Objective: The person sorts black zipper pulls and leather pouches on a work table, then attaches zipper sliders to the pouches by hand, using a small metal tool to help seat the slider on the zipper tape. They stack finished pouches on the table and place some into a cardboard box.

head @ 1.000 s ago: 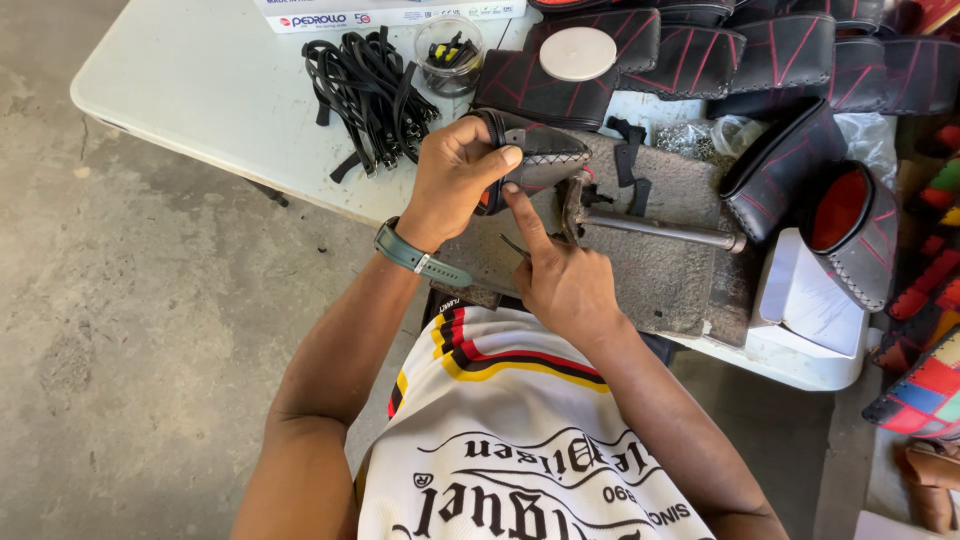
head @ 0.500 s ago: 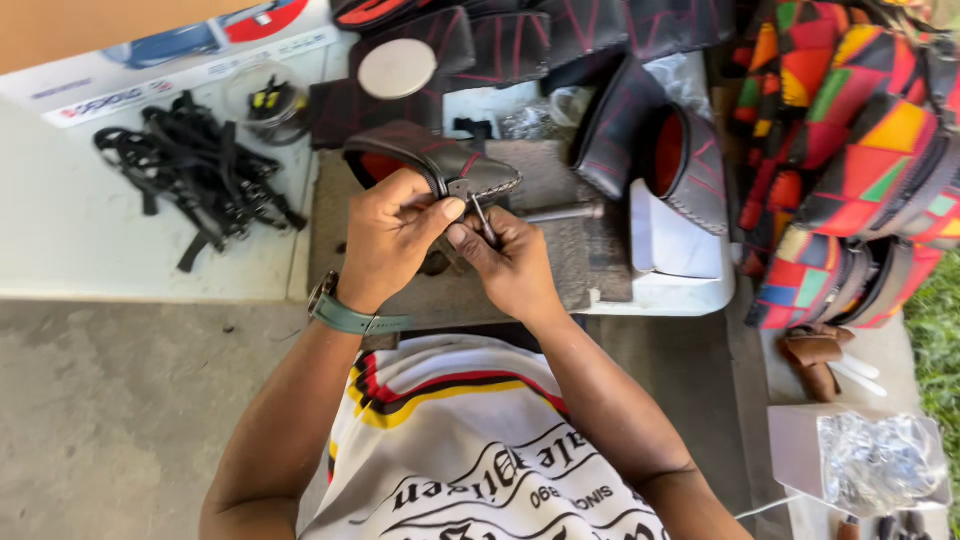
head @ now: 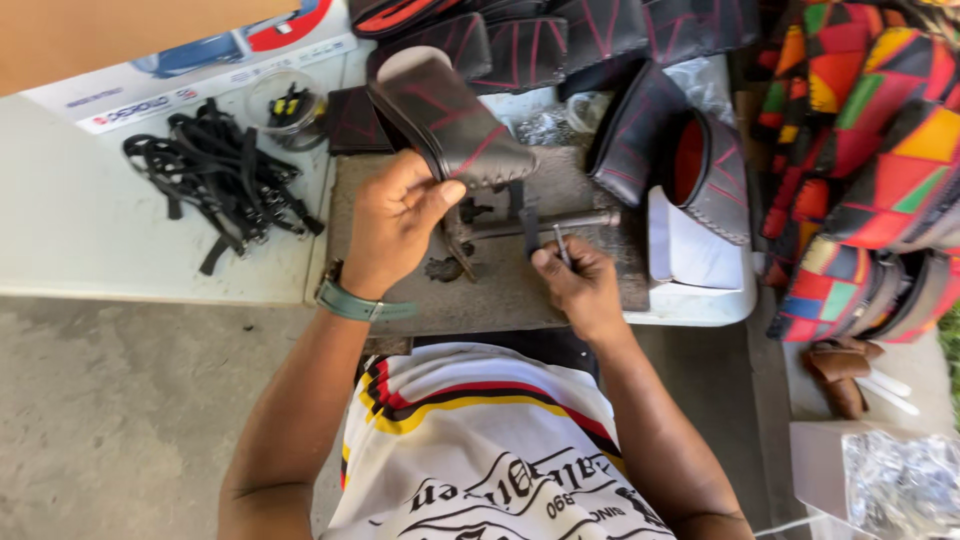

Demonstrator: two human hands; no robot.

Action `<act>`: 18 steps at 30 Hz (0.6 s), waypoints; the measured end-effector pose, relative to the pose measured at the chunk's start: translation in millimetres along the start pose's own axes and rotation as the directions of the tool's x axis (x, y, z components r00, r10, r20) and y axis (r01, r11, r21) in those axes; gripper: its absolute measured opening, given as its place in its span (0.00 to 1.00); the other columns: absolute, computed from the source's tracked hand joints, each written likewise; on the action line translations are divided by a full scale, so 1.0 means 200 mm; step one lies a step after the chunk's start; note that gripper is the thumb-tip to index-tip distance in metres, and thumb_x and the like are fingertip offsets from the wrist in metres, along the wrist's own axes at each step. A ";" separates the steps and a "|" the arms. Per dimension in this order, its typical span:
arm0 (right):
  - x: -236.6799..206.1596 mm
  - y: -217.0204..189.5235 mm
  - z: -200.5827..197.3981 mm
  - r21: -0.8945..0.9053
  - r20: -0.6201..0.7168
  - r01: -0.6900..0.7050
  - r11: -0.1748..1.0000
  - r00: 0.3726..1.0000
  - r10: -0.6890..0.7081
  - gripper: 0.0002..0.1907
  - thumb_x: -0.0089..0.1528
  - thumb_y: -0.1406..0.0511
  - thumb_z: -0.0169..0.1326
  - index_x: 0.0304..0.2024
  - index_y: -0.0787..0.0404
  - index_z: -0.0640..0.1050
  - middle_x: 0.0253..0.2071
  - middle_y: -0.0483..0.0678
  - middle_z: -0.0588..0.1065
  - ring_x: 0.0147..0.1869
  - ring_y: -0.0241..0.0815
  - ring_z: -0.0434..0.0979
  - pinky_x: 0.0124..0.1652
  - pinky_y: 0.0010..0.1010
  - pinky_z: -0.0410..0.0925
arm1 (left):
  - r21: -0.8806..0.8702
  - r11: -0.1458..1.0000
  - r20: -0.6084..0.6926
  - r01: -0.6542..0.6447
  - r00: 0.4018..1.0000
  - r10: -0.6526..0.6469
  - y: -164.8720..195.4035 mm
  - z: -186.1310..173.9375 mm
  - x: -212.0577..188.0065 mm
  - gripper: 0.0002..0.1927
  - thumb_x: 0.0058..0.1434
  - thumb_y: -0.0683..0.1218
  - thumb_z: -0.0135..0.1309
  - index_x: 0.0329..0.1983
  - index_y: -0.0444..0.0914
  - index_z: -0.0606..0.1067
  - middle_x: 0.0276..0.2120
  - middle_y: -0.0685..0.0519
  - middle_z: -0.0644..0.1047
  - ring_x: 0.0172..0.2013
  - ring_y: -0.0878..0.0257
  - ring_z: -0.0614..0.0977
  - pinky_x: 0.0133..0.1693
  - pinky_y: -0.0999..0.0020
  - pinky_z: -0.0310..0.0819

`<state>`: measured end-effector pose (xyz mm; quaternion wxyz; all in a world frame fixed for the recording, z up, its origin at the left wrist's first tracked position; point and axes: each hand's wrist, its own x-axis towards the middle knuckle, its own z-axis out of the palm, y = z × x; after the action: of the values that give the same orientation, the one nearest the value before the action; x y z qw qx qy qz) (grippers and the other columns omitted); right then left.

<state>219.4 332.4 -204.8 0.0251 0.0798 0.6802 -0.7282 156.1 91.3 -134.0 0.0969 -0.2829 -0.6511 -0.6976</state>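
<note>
Head camera looks steeply down, close over the worktable (head: 120,240)

Leather piece (head: 450,120) in left hand (head: 395,220)

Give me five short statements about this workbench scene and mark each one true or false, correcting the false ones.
1. The left hand holds a black leather piece with red stitching. True.
2. The right hand pinches a small metal pin. True.
3. The tangle of black straps lies to the right of the stone work slab. False: it lies to the left, on the white table.
4. The person wears a green wristband on the right wrist. False: it is on the left wrist.
5. The left hand rests flat and empty. False: its grip is closed on the leather piece.
</note>
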 end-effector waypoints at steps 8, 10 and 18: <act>0.03 0.02 0.00 -0.221 0.083 0.062 0.973 0.996 -0.044 0.07 0.66 0.63 0.58 0.35 0.58 0.78 0.20 0.33 0.62 0.21 0.24 0.56 0.20 0.22 0.51 | 0.175 0.901 0.236 -0.397 0.905 0.354 0.10 0.68 0.55 0.11 0.66 0.48 0.61 0.40 0.36 0.74 0.31 0.45 0.77 0.33 0.50 0.82 0.35 0.58 0.73; 0.04 0.01 0.00 -0.166 0.067 -0.008 0.986 0.998 0.019 0.04 0.63 0.63 0.57 0.35 0.57 0.79 0.18 0.34 0.63 0.18 0.25 0.56 0.18 0.23 0.51 | 0.165 0.921 0.266 -0.353 0.915 0.303 0.04 0.76 0.55 0.12 0.65 0.49 0.60 0.38 0.36 0.73 0.28 0.46 0.77 0.32 0.49 0.82 0.35 0.56 0.72; 0.07 -0.01 0.01 -0.340 0.095 0.021 0.940 0.995 0.012 0.09 0.65 0.63 0.57 0.30 0.58 0.75 0.19 0.35 0.65 0.19 0.26 0.59 0.19 0.23 0.54 | 0.464 0.823 0.162 -0.327 0.945 0.284 0.15 0.08 0.16 0.11 0.66 0.46 0.61 0.38 0.36 0.73 0.33 0.47 0.75 0.38 0.48 0.79 0.44 0.57 0.73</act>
<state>204.2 331.4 -204.2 0.0693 0.0380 0.7940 -0.6027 150.5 110.7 -91.6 0.2472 -0.3798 -0.7545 -0.4748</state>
